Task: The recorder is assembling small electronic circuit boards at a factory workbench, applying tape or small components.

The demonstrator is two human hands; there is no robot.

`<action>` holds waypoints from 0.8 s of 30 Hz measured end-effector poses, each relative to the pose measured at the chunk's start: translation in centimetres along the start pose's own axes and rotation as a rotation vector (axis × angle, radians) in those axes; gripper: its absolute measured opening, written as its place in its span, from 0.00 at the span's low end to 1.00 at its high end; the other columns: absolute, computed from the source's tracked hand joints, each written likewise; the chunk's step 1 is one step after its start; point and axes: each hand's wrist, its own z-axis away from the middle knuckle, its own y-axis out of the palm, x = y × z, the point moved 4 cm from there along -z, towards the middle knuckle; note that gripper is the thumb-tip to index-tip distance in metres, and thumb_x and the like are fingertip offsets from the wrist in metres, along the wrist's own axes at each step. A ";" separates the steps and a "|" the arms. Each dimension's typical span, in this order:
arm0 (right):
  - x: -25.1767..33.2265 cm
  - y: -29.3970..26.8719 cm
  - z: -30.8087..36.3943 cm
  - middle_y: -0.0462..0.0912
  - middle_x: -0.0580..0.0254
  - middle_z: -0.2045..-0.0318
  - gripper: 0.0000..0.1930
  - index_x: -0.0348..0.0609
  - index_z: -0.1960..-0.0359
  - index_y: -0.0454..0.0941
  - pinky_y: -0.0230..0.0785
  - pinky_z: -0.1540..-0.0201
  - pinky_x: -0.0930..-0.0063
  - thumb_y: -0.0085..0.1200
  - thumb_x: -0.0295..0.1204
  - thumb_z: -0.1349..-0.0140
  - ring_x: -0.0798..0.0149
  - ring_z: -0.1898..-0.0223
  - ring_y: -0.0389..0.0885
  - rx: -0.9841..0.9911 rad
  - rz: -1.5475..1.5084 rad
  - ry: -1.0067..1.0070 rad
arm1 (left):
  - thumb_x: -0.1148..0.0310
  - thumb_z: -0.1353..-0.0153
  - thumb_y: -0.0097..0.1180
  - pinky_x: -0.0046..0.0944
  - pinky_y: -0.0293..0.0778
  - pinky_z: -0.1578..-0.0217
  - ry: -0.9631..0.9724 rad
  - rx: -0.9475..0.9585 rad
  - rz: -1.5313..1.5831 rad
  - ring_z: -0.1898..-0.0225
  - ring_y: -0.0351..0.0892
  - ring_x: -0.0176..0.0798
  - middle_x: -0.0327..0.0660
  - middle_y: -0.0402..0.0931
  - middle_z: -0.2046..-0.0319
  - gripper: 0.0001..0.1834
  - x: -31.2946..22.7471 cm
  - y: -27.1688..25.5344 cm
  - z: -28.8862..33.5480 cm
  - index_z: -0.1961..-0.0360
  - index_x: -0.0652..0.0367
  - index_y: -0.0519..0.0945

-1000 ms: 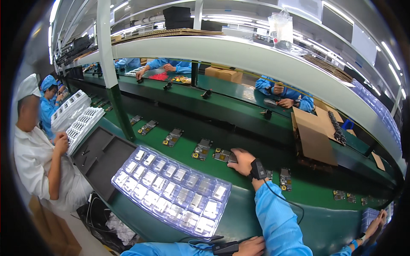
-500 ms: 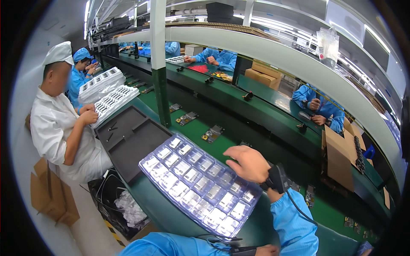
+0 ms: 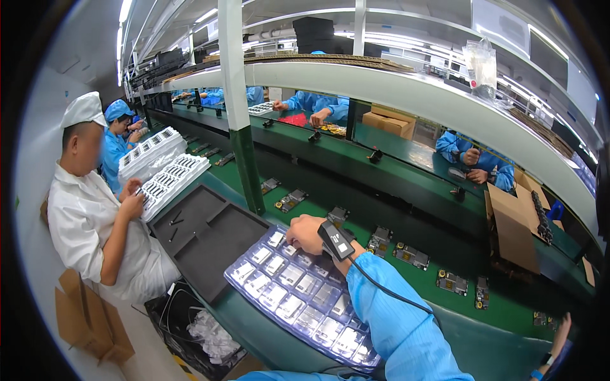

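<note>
My right hand (image 3: 306, 235) reaches over the far edge of a clear plastic tray (image 3: 236, 277), wearing a black device on a strap with a cable at the wrist. Its fingers are curled down and pressed together at a compartment near the tray's far left corner. What they hold, if anything, is hidden. Small silvery rectangular parts (image 3: 292, 275) sit in the tray's compartments. The sleeve of my left arm (image 3: 286, 376) shows at the bottom edge, but my left hand is out of the picture.
A black foam tray (image 3: 197, 254) with a few small dark pieces adjoins the clear tray. Circuit boards (image 3: 412, 255) line the green belt beyond. A green-and-white post (image 3: 241, 140) rises behind. A white-coated person works at left; another person's hand (image 3: 562, 336) appears at far right.
My right hand has moved left and slightly away across the tray, and its fingers have curled down. My left hand has left the picture. The view has shifted, showing more boards.
</note>
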 end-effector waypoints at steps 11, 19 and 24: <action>1.7 -2.9 0.8 0.84 0.60 0.56 0.08 0.47 0.61 0.83 0.77 0.52 0.57 0.61 0.23 0.42 0.52 0.54 0.83 0.146 -0.070 0.111 | 0.69 0.49 0.61 0.51 0.72 0.57 0.006 0.017 0.004 0.57 0.77 0.55 0.46 0.75 0.61 0.10 -0.2 0.1 0.3 0.65 0.56 0.81; -2.4 -5.7 15.6 0.81 0.56 0.56 0.15 0.46 0.59 0.84 0.79 0.54 0.59 0.54 0.17 0.46 0.48 0.54 0.84 -0.454 -0.119 -0.027 | 0.70 0.50 0.61 0.50 0.73 0.56 0.015 -0.010 0.012 0.57 0.77 0.54 0.45 0.75 0.61 0.10 -0.5 0.6 0.3 0.64 0.56 0.81; -11.1 -3.3 30.4 0.80 0.48 0.47 0.17 0.39 0.51 0.83 0.76 0.42 0.59 0.60 0.26 0.44 0.44 0.45 0.81 -0.544 -0.040 0.482 | 0.70 0.50 0.62 0.50 0.73 0.55 0.039 0.002 -0.009 0.57 0.77 0.53 0.45 0.74 0.60 0.10 -0.1 1.0 -0.3 0.64 0.55 0.81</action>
